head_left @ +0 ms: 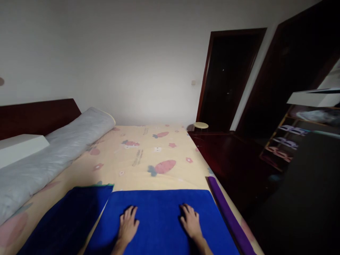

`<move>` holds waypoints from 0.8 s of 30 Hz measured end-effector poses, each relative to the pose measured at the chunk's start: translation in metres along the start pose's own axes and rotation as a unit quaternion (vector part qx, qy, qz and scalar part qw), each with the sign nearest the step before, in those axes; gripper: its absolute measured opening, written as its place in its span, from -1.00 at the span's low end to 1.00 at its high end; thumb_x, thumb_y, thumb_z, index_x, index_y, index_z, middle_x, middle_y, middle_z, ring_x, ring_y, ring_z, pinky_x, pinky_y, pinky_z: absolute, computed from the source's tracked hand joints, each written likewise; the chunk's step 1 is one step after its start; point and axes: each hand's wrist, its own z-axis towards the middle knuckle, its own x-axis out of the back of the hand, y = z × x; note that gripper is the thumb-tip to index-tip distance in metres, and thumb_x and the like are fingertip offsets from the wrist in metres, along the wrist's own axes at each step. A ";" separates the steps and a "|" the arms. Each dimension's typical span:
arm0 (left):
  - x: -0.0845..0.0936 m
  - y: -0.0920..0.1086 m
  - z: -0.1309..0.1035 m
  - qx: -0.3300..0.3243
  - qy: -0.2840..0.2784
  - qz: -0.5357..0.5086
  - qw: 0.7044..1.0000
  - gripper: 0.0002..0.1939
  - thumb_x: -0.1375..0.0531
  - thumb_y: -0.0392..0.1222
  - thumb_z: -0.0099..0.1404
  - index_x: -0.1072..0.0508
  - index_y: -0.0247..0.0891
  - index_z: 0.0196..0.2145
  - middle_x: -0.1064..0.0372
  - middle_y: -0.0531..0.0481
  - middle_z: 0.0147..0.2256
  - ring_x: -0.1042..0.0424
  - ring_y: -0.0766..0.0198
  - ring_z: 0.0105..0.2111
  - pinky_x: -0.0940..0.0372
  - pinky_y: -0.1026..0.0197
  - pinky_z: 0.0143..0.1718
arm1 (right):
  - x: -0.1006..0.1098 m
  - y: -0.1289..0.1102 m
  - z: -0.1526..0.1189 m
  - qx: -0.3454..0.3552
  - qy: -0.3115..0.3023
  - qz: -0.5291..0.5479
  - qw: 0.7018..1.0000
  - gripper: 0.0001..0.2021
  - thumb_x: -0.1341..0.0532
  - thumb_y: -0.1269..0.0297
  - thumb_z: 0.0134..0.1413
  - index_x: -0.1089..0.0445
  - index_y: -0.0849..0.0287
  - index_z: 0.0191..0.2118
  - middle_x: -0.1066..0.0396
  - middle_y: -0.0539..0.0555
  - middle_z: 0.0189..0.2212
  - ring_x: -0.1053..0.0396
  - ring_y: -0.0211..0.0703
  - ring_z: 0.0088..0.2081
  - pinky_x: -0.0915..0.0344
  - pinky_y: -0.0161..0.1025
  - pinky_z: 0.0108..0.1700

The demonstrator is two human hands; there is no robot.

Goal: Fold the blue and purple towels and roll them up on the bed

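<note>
A bright blue cloth (159,219) lies flat on the bed, which has a cream sheet (143,156) with a carrot print. My left hand (128,225) rests on the left part of this cloth, fingers spread, holding nothing. On its right part lies my right hand (191,221), palm down with the fingers apart and nothing in them. A darker blue cloth (69,212) is to the left, beside the bright one. Along the right side runs a long purple folded cloth (230,216).
A long grey pillow (63,141) and a white box (21,147) lie near the dark headboard (37,113). Beyond the bed's far right corner is a round stool (201,125). A rack with slippers (284,141) stands at the right.
</note>
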 end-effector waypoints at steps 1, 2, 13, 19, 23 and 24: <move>0.000 -0.028 -0.004 0.029 0.018 0.020 0.999 -0.41 0.04 -0.27 0.25 -0.23 -0.13 0.24 -0.18 -0.10 0.25 -0.10 0.12 0.25 -0.01 -0.02 0.20 | 0.005 0.024 -0.001 -0.034 0.023 -0.017 0.999 -0.52 0.02 0.20 0.13 -0.26 0.01 0.18 -0.24 0.14 0.20 -0.16 0.05 0.20 -0.05 0.03 0.16; 0.000 -0.055 -0.009 0.054 0.034 0.037 0.997 -0.43 0.06 -0.27 0.28 -0.23 -0.14 0.23 -0.19 -0.11 0.25 -0.12 0.12 0.24 -0.04 -0.02 0.18 | 0.010 0.046 -0.002 -0.072 0.044 -0.034 0.996 -0.53 0.04 0.20 0.15 -0.27 0.04 0.16 -0.25 0.16 0.19 -0.18 0.06 0.18 -0.07 0.04 0.15; -0.001 0.012 0.001 -0.101 -0.007 -0.012 0.995 -0.34 -0.03 -0.30 0.19 -0.19 -0.17 0.27 -0.18 -0.08 0.27 -0.10 0.10 0.26 0.05 0.01 0.29 | -0.006 -0.040 0.010 0.035 0.047 0.012 0.998 -0.50 0.01 0.38 0.06 -0.31 0.10 0.14 -0.26 0.16 0.19 -0.16 0.02 0.19 -0.04 -0.06 0.19; -0.013 0.079 0.022 -0.191 -0.018 -0.058 0.980 -0.32 -0.03 -0.26 0.20 -0.12 -0.08 0.29 -0.10 0.01 0.31 -0.02 0.14 0.30 0.11 0.01 0.31 | -0.023 -0.081 0.017 0.079 -0.026 0.049 0.995 -0.42 -0.03 0.37 -0.01 -0.26 0.08 0.20 -0.24 0.13 0.22 -0.14 0.02 0.22 -0.01 -0.04 0.21; -0.009 -0.003 0.022 -0.014 0.046 -0.011 0.999 -0.43 0.03 -0.29 0.24 -0.27 -0.20 0.21 -0.23 -0.12 0.23 -0.14 0.12 0.24 -0.06 0.00 0.21 | -0.009 0.011 0.014 0.010 0.043 0.017 0.999 -0.53 0.00 0.19 0.13 -0.29 0.01 0.16 -0.28 0.12 0.19 -0.19 0.06 0.17 -0.08 0.03 0.15; -0.010 -0.030 0.018 0.032 0.067 0.004 0.997 -0.46 0.06 -0.27 0.28 -0.27 -0.23 0.20 -0.25 -0.16 0.22 -0.17 0.11 0.22 -0.09 -0.01 0.18 | -0.005 0.038 0.012 -0.022 0.068 0.006 0.997 -0.54 0.02 0.16 0.14 -0.31 0.03 0.14 -0.30 0.14 0.16 -0.21 0.08 0.16 -0.09 0.05 0.14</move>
